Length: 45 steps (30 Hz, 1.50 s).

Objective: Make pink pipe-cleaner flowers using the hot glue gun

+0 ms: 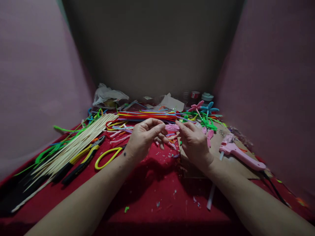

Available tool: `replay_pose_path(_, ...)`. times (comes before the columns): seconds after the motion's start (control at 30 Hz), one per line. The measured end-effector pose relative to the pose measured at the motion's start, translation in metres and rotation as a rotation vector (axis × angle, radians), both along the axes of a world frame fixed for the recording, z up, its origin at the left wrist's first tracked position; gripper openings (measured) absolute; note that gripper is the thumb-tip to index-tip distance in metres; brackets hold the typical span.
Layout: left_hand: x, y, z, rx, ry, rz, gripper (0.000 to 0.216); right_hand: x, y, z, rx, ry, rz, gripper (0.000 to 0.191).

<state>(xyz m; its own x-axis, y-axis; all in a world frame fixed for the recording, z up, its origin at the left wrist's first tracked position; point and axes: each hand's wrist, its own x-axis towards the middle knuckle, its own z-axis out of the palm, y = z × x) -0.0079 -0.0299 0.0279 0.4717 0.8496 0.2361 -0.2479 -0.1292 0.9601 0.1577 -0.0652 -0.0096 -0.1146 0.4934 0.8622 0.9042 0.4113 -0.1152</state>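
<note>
Pinching hands: left hand [147, 136] and right hand [194, 137] each press thumb and fingertips onto one end of the pink piece; the left's lower fingers curl loosely beneath.
Pink piece [172, 127]: raised between the hands above the red cloth; short, rounded and fuzzy; both ends covered by fingertips, the finer structure too small to read.
Red cloth [147, 200]: matte fabric, specked with tiny coloured clippings, darkened by shadow below the hands.
Yellow loop handle [108, 151]: smooth and oval, near the left wrist, which hides the rest of the tool.
Pliers [91, 156]: metal nose, yellow-and-black grips, lying aslant.
Wooden sticks [76, 142]: thin, pale and straight, heaped lengthwise, partly over green fuzzy stems [46, 154].
Stem bundle [147, 115]: long red, yellow and purple strands lying crosswise, partly behind the fingers.
Cardboard [216, 141]: flat, brown, partly covered by the right hand and forearm.
Glue gun [242, 155]: pink, hard-looking plastic, resting on the cardboard; its black cord [273, 186] runs toward the edge.
Translucent stick [211, 197]: slim, upper end hidden by the right forearm.
Petalled shapes [209, 108]: pink and blue, blurred.
Plastic bag [107, 94]: crumpled, filmy; its contents unclear.
</note>
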Motion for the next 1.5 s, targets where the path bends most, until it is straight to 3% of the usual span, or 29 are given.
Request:
replay_pose_path(0.33, -0.002, 0.003, 0.0, 0.023, 0.01, -0.008, 0.017, -0.004, 0.0, -0.001, 0.051, -0.108, -0.071, 0.031)
replay_pose_path(0.77, 0.001, -0.004, 0.0, 0.145, 0.122, 0.111, 0.015, -0.005, -0.001, 0.0, 0.007, -0.187, -0.126, 0.031)
replay_pose_path(1.17, 0.001, -0.002, -0.004, 0.177, 0.151, 0.123, 0.008, -0.005, -0.003, 0.001, -0.057, -0.273, -0.175, 0.028)
replay_pose_path(1.33, 0.002, -0.001, -0.002, 0.175, 0.133, 0.104, 0.018, -0.005, -0.003, 0.005, -0.172, 0.001, -0.038, 0.024)
replay_pose_path(1.4, 0.002, 0.0, -0.001, 0.168, 0.115, 0.144, 0.022, -0.005, -0.003, 0.008, -0.291, 0.272, 0.09, 0.023)
replay_pose_path(1.5, 0.002, 0.002, -0.001, 0.195, 0.122, 0.217, 0.023, -0.006, -0.002, 0.012, -0.609, 0.769, 0.389, 0.028)
